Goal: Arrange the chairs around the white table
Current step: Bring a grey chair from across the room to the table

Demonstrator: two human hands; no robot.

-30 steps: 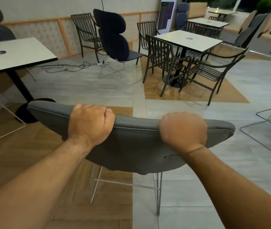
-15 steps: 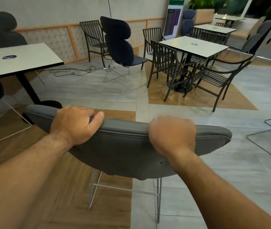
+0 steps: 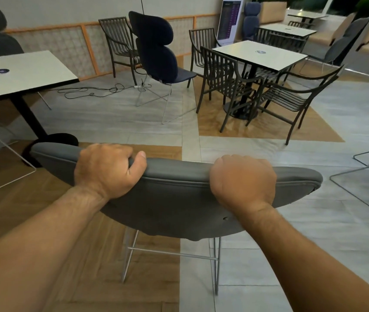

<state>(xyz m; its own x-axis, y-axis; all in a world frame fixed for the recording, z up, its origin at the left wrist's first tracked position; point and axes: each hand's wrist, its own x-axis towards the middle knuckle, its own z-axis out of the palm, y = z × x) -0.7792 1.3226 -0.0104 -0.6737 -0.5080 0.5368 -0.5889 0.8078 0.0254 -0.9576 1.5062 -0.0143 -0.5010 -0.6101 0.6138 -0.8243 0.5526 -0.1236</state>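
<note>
A grey padded chair [image 3: 174, 199] with thin metal legs stands right in front of me, its back towards me. My left hand [image 3: 107, 170] grips the top edge of the backrest left of centre, thumb lying along the rim. My right hand [image 3: 244, 181] grips the same edge right of centre, fingers curled over the far side. A white table [image 3: 21, 73] on a black pedestal stands at the left, a little beyond the chair. A dark blue high-backed chair [image 3: 156, 50] stands alone further back on the tiles.
A second white table [image 3: 260, 55] at the back right has several dark slatted chairs [image 3: 224, 75] round it. A black cable [image 3: 93, 90] lies on the floor near the wall. Part of a wire chair frame [image 3: 363, 167] shows at the right edge.
The view has turned slightly and the grey chair has shifted a little to the left. My left hand's thumb has come up onto the rim. Both hands keep their hold.
</note>
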